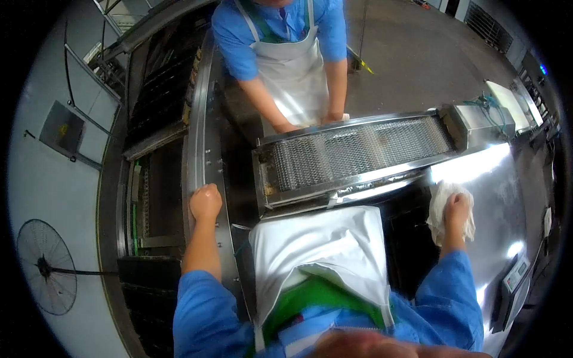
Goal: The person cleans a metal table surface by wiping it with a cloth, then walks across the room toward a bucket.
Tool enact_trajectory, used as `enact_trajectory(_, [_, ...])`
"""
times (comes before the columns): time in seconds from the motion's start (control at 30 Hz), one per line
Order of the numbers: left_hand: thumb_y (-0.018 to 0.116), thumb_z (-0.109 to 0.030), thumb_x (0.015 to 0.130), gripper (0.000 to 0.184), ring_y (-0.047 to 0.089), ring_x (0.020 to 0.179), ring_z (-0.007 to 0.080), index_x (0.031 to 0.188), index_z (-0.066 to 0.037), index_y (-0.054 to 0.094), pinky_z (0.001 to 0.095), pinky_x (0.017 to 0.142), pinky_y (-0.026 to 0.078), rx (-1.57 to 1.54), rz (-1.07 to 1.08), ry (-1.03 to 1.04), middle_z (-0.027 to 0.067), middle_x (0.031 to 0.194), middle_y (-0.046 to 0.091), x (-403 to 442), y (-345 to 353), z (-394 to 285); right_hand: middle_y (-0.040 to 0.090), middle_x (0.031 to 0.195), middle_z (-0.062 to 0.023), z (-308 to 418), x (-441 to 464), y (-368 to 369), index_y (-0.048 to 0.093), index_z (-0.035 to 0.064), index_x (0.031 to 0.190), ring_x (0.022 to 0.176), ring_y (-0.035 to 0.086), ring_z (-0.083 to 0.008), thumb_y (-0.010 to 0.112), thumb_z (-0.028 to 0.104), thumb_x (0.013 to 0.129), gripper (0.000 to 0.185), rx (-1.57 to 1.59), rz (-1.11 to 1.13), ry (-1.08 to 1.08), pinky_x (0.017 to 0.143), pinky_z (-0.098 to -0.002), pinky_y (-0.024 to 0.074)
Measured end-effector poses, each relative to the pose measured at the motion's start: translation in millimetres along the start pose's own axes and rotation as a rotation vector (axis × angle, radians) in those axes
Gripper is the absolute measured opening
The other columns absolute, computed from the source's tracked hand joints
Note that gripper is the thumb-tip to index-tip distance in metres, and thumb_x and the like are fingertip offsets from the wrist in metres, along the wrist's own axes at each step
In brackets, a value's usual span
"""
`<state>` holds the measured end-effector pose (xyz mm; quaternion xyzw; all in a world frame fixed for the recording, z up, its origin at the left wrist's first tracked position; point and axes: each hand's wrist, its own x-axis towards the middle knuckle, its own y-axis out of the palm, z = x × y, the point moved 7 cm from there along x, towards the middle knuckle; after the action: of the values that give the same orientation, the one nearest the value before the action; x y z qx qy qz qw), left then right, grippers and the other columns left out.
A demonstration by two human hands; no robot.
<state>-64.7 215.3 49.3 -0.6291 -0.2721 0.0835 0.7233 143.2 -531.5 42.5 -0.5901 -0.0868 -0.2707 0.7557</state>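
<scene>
My left hand (206, 201) is closed in a fist and rests on the metal side rail (199, 143) of the long dark machine at left. Under my right hand (458, 209) is a crumpled white cloth (440, 216), bunched on the stainless table (495, 185); my fingers are closed on it. Between my hands, a metal-framed mesh conveyor (358, 149) stands just beyond my white apron (322, 238).
Across the conveyor stands a co-worker (286, 65) in blue, both hands near its far edge. A metal box (480, 125) with a greenish cord sits at its right end. A scale (516, 274) stands at right, a round fan (46, 267) at far left.
</scene>
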Motion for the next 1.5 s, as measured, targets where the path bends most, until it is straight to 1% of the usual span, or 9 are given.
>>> enact_trajectory(0.2, [0.057,-0.015,0.079,0.012,0.064,0.076,0.0323,0.069,-0.009,0.061,0.0456,0.067,0.052,-0.007,-0.03,0.006,0.0097,0.076,0.065,1,1,0,0.062,0.071,-0.0171,-4,1,5,0.059,0.004,0.071,0.07,0.06,-0.0374,0.054,0.027,0.088,0.029,-0.016,0.026,0.011,0.066,-0.0478,0.0458])
enact_trajectory(0.3, [0.058,-0.014,0.079,0.012,0.064,0.073,0.0323,0.068,-0.009,0.061,0.045,0.065,0.052,0.055,0.015,0.005,0.0097,0.075,0.064,2,5,1,0.062,0.073,-0.0183,-1,1,3,0.059,0.0025,0.072,0.073,0.06,-0.038,0.054,0.029,0.09,0.032,-0.058,0.053,0.006,0.069,-0.0478,0.0458])
enact_trajectory(0.4, [0.058,-0.014,0.079,0.012,0.064,0.072,0.0323,0.068,-0.009,0.061,0.045,0.064,0.052,0.04,-0.036,0.029,0.0096,0.074,0.064,1,4,1,0.063,0.075,-0.0191,2,0,0,0.06,0.0013,0.073,0.074,0.06,-0.0385,0.053,0.03,0.09,0.034,-0.063,0.077,0.024,0.071,-0.048,0.0457])
enact_trajectory(0.63, [0.056,-0.015,0.081,0.013,0.064,0.073,0.0323,0.07,-0.01,0.061,0.0451,0.064,0.052,0.057,-0.003,0.031,0.0099,0.076,0.065,2,-2,-2,0.063,0.077,-0.0186,0,2,0,0.06,0.0017,0.073,0.073,0.06,-0.0379,0.053,0.03,0.09,0.034,-0.034,0.079,0.048,0.07,-0.0475,0.0464])
enact_trajectory(0.7, [0.056,-0.015,0.081,0.013,0.064,0.074,0.0325,0.07,-0.009,0.061,0.045,0.064,0.053,0.089,0.026,0.001,0.01,0.077,0.065,2,0,-2,0.064,0.08,-0.0201,-3,3,2,0.063,0.0032,0.079,0.077,0.061,-0.0393,0.051,0.034,0.09,0.034,-0.05,0.11,0.063,0.071,-0.0476,0.0465])
enact_trajectory(1.0, [0.055,-0.016,0.082,0.015,0.064,0.075,0.0331,0.07,-0.009,0.062,0.0455,0.066,0.053,0.05,0.018,0.017,0.0103,0.077,0.065,3,3,1,0.065,0.079,-0.0169,-2,2,2,0.063,0.0049,0.079,0.078,0.061,-0.0371,0.052,0.034,0.09,0.033,-0.054,0.117,0.085,0.07,-0.0454,0.0468])
enact_trajectory(1.23, [0.056,-0.015,0.081,0.014,0.064,0.076,0.0323,0.069,-0.009,0.062,0.0447,0.067,0.053,0.031,-0.004,0.017,0.0094,0.077,0.065,3,1,0,0.065,0.079,-0.0171,3,0,-2,0.063,0.0044,0.079,0.078,0.062,-0.0371,0.052,0.034,0.09,0.033,-0.055,0.131,0.094,0.07,-0.0452,0.0472])
enact_trajectory(1.3, [0.056,-0.015,0.081,0.014,0.064,0.076,0.0322,0.069,-0.01,0.061,0.0447,0.067,0.052,0.04,-0.018,0.029,0.0093,0.077,0.065,2,3,0,0.061,0.075,-0.0209,9,-1,-7,0.06,0.0009,0.074,0.072,0.058,-0.0396,0.052,0.027,0.09,0.032,-0.009,0.077,0.048,0.068,-0.0483,0.0447])
enact_trajectory(1.5, [0.056,-0.014,0.08,0.014,0.064,0.075,0.0322,0.068,-0.01,0.061,0.0443,0.066,0.052,0.045,-0.042,0.046,0.0089,0.076,0.065,1,3,0,0.062,0.075,-0.0205,6,0,-4,0.059,0.0007,0.074,0.074,0.059,-0.0388,0.052,0.028,0.091,0.032,-0.027,0.077,0.038,0.068,-0.0477,0.0451])
